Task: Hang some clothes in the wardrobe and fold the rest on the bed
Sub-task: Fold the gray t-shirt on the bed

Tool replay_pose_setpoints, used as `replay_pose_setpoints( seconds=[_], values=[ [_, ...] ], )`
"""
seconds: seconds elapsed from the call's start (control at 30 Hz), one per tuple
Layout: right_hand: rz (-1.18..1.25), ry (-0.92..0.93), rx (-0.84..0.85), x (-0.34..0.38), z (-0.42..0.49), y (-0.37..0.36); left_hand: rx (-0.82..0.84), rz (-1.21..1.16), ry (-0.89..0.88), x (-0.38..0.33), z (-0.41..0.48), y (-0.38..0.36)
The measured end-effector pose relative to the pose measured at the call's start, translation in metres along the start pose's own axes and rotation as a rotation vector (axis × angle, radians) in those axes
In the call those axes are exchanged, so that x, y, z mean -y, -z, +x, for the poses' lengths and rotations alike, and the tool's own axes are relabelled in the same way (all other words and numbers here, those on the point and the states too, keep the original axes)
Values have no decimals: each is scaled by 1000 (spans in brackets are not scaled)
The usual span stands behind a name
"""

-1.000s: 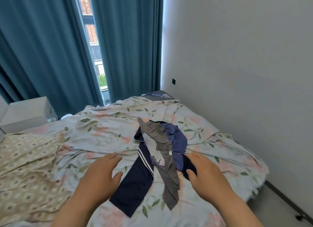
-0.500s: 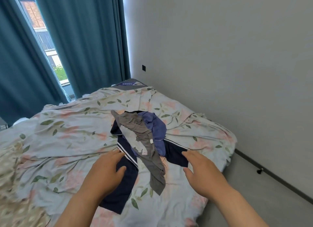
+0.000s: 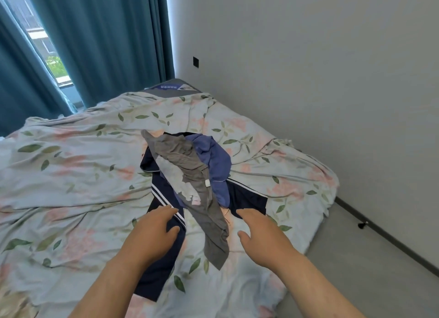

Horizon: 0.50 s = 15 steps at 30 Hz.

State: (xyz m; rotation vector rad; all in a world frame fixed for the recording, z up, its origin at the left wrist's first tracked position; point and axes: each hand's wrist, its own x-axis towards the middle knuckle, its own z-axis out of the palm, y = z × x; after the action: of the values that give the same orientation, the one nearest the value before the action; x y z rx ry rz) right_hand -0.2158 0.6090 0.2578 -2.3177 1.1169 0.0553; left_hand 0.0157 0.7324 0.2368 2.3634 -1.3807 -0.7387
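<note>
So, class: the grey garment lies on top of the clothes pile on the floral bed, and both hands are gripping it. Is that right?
Not quite. In the head view the grey garment does top the pile, but neither hand grips it: the left hand and right hand are open.

Lit by soft daylight from the window (image 3: 45, 54) at upper left, between the teal curtains (image 3: 107, 40), with a bright strip where the curtain edge meets the wall (image 3: 308, 56). Evenly bright across the bed (image 3: 78, 165), with only faint shadows in the creases of the sheet and under the heap of clothes (image 3: 190, 175). Bowed by the wide lens toward the edges, slightly soft throughout, a little overexposed at the window.
</note>
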Motion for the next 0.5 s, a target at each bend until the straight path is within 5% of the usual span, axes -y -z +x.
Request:
replay_pose_setpoints(
  seconds=[0.3,0.5],
  values=[
    [86,-23,178,-80,181,-114,42,-86,116,67,150,-110],
    [276,-128,235,-123,303,-225,-73,-498,283,131,248,-179]
  ],
)
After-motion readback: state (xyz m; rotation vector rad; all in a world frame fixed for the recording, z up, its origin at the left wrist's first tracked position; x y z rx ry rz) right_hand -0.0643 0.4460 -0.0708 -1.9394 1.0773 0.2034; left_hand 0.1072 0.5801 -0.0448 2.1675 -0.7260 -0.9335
